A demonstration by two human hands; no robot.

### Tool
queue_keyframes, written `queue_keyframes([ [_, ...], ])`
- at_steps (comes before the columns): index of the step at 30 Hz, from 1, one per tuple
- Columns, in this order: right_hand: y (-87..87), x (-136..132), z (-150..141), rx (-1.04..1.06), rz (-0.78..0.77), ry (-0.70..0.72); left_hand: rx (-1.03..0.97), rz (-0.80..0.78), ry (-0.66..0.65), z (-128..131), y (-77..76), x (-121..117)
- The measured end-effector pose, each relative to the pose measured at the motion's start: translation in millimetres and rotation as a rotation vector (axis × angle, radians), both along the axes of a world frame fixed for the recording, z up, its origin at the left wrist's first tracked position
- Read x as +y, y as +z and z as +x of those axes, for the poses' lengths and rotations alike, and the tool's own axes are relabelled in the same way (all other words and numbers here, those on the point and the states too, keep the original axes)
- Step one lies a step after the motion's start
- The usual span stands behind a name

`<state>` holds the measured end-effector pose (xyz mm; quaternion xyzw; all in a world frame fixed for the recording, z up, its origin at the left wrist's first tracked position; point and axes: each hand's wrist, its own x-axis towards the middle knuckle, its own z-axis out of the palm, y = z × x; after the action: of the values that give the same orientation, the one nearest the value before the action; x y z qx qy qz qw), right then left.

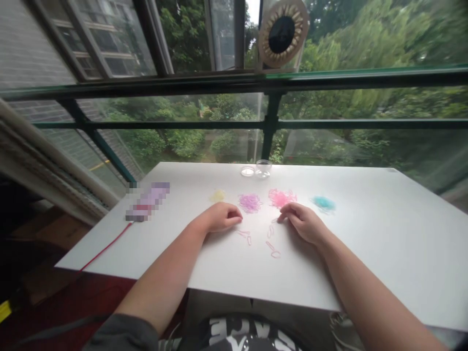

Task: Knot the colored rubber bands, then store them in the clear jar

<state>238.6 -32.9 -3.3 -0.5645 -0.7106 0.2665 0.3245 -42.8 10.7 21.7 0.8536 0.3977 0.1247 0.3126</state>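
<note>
Several loose, thin pink loops, apparently of elastic (269, 245), lie scattered on the smooth white tabletop (373, 253), some just beside the left hand's thumb and others in a short string in front of the right hand. The left hand (222, 217) rests side-on with its fingers loosely curled and a small gap between forefinger and thumb; whether anything thin sits at the tips, I cannot tell. The right hand (302, 222) bends its fingers down toward the table, their tips close together near the uppermost loose loop, and its grip, if any, is too small to make out. Just beyond it lies a tangled heap of bright pink loops (281, 198), with a heap of purple loops (250, 203) to its left, a small pale yellow heap (218, 196) behind the left hand, and a teal heap (324, 204) to the right. Near the far edge, a clear round plastic tub (263, 169) stands beside a flat clear round lid (247, 171). Farther left lies a pixelated purplish object (149, 201) with a red cord (107, 245) running over the table's edge.
</note>
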Motion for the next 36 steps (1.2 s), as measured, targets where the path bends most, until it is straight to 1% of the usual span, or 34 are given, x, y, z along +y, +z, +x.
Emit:
queue_keyframes([
  [2, -2.4, -0.7, 2.8, -0.047, 0.008, 0.026, 0.002, 0.006, -0.008, 0.4, -0.9, -2.8],
  [4, -7.1, 1.2, 7.5, -0.078, 0.029, 0.054, 0.017, -0.028, -0.022, 0.2, -1.7, -3.6],
  [5, -9.7, 2.8, 9.6, -0.089, 0.046, 0.056, 0.034, -0.050, -0.023, -0.3, -1.7, -3.7],
  [7, -14.0, 5.4, 11.7, -0.128, 0.071, 0.013, 0.070, -0.077, -0.024, -1.4, -0.3, -4.6],
  [9, -15.4, 5.6, 9.2, -0.199, 0.115, 0.007, 0.104, -0.092, -0.030, -2.1, 2.3, -6.5],
  [11, -13.4, 3.0, 1.7, -0.295, 0.178, 0.068, 0.128, -0.107, -0.044, -1.8, 5.4, -8.7],
  [14, -4.8, -6.7, -15.4, -0.410, 0.224, 0.189, 0.149, -0.119, -0.093, 0.9, 9.2, -11.6],
  [17, 7.9, -22.1, -32.2, -0.452, 0.194, 0.281, 0.156, -0.112, -0.166, 5.9, 11.1, -14.8],
  [20, 20.9, -37.2, -41.6, -0.458, 0.160, 0.369, 0.146, -0.120, -0.220, 10.8, 9.8, -17.0],
  [22, 28.5, -44.2, -41.9, -0.451, 0.125, 0.418, 0.106, -0.158, -0.237, 12.7, 7.1, -17.1],
  [24, 34.7, -48.3, -37.0, -0.417, 0.076, 0.444, 0.041, -0.232, -0.253, 13.5, 3.7, -16.1],
  [26, 38.5, -50.0, -27.9, -0.352, 0.041, 0.428, -0.014, -0.298, -0.271, 13.8, 1.4, -15.1],
  [27, 39.2, -50.4, -22.3, -0.326, 0.034, 0.409, -0.025, -0.307, -0.272, 14.2, 0.9, -14.9],
  [29, 38.0, -51.2, -11.2, -0.324, 0.033, 0.368, -0.013, -0.260, -0.250, 16.0, 1.3, -15.3],
  [32, 31.4, -54.1, -1.9, -0.422, 0.057, 0.320, 0.054, -0.085, -0.220, 21.7, 3.8, -18.1],
  [34, 26.7, -57.4, -4.5, -0.477, 0.068, 0.279, 0.088, 0.028, -0.234, 26.4, 4.8, -20.6],
  [36, 24.3, -60.7, -13.6, -0.507, 0.054, 0.221, 0.101, 0.110, -0.249, 30.8, 4.5, -22.9],
])
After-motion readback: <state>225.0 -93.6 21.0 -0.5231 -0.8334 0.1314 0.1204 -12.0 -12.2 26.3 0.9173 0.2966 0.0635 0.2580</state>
